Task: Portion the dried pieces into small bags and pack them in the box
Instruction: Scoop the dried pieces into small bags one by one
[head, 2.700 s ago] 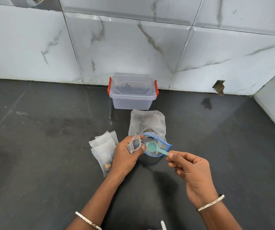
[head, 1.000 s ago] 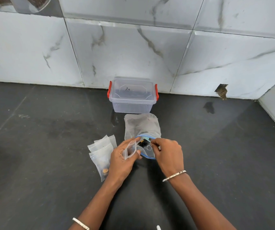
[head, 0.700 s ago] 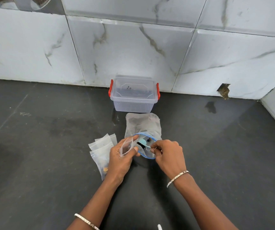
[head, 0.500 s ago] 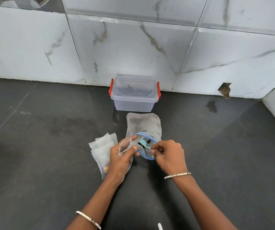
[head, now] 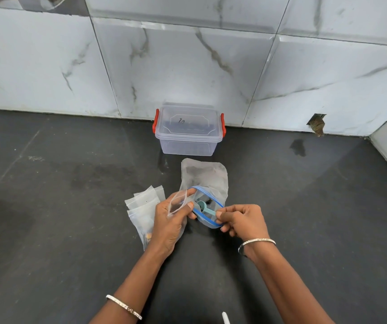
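The left hand (head: 168,224) is curled, its thumb and forefinger pinching 1 small clear bag (head: 177,204) by the rim so that the mouth gapes upward; the rest of that bag runs down across the palm. The right hand (head: 242,220) is also curled, its thumb and forefinger pinching the near end of a teal scoop (head: 206,208). The scoop's round bowl sits inside the blue-rimmed mouth of the large zip bag (head: 211,176), which lies on the counter between the 2 hands and stretches away toward the far wall. The small bag's mouth is just left of the large bag's rim, touching or nearly touching it. A few dark dried pieces (head: 209,201) show inside the large bag's opening, just beside the scoop bowl; whether the bowl itself carries any cannot be told.

Each wrist wears 1 thin silver bangle, the left bangle (head: 124,307) near the bottom edge and the right bangle (head: 256,242) just behind the hand.

Left of the left hand, partly under it, lies a fanned stack of small bags (head: 142,206); the nearest one holds a tan piece (head: 149,235) at its near end.

Beyond the large bag, against the wall, stands the clear box (head: 189,136), lid on, with 2 red latches at its sides.

Everything rests on a dark counter (head: 71,230) backed by a grey-veined marble tile wall (head: 188,66). To the right the wall has a small rough hole (head: 316,123).
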A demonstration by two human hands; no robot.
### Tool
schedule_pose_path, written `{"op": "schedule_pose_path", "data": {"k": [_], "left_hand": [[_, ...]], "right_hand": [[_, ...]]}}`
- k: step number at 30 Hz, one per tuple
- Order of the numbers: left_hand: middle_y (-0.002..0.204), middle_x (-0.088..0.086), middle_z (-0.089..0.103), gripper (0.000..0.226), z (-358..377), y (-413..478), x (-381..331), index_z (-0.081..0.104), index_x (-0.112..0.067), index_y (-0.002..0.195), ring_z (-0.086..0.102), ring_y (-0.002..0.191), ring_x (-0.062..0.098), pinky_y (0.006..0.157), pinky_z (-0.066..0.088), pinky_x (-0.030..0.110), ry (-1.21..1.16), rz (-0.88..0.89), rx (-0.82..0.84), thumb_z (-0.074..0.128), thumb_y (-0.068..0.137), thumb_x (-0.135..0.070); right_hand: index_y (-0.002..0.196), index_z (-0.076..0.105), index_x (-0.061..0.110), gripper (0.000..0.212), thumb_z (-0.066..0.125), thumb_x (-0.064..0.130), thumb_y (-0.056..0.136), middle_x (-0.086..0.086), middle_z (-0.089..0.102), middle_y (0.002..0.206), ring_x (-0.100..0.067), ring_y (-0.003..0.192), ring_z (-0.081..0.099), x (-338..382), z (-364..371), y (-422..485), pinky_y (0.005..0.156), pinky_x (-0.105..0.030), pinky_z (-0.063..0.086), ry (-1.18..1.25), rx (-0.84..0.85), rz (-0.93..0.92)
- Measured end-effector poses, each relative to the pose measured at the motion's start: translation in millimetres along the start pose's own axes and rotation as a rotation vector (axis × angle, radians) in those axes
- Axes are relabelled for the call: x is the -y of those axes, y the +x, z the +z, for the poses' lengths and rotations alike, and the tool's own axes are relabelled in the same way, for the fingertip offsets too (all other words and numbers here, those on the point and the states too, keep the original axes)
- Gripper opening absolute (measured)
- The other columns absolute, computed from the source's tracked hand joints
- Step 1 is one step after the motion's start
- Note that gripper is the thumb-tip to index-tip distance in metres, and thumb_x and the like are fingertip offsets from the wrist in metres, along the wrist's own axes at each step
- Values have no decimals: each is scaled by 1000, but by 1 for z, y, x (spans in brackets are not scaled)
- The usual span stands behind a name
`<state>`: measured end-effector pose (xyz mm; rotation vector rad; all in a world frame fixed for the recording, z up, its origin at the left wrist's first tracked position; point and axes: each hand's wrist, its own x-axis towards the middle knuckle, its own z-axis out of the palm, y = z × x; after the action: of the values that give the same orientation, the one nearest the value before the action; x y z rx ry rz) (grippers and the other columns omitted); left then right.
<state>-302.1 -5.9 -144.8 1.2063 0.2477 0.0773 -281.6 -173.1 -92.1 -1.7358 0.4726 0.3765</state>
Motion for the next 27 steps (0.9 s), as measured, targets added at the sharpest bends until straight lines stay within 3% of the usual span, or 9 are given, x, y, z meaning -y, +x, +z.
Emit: {"op": "schedule_pose_path", "data": {"k": [6,9,13,16,19,22,27], "left_hand": [[72,8,64,29,0,-4,-3,71,-2,119,60,62,11,68,55,19,-86,-27,25,58,96,8],[67,6,63,35,-3,-3,-2,71,-3,120,59,64,14,70,54,21,-85,-31,37,66,86,-5],[93,-2,74,39,-6,-2,-1,73,-7,119,57,66,14,72,53,25,60,-1,12,69,81,-13],[105,5,75,29,-4,-4,-3,76,-14,111,62,69,11,71,53,24,144,48,-3,74,83,-7],[107,8,75,22,-2,-3,-2,78,-18,102,67,79,15,70,55,27,208,85,-24,78,82,-7],[105,2,76,21,-1,-1,0,79,-21,98,73,89,20,82,60,40,300,89,-59,81,77,-17],[101,-2,76,19,0,-2,-1,78,-16,95,74,96,17,90,60,42,385,93,-85,83,81,-6]], "right_hand": [[80,73,-4,2,72,-3,80,-18,72,66,-12,41,56,-6,2,-3,40,-20,39,79,-3,18],[84,72,-8,5,71,-4,81,-16,71,66,-11,42,55,-8,3,-5,40,-18,40,193,27,77],[88,72,-7,9,71,-3,81,-13,71,66,-8,43,55,-9,-2,-5,40,-15,41,352,32,173],[88,72,-4,8,71,-1,81,-12,72,67,-8,44,56,-7,-9,-8,41,-15,42,392,42,196],[89,72,-5,10,72,-1,81,-13,71,68,-8,45,56,-5,-17,-14,40,-15,42,425,51,214],[91,72,-5,12,72,0,80,-14,71,69,-9,44,55,0,-25,-25,39,-15,41,428,68,200],[86,74,-3,8,73,1,80,-16,71,72,-10,45,55,15,-36,-48,40,-15,41,386,103,67]]}}
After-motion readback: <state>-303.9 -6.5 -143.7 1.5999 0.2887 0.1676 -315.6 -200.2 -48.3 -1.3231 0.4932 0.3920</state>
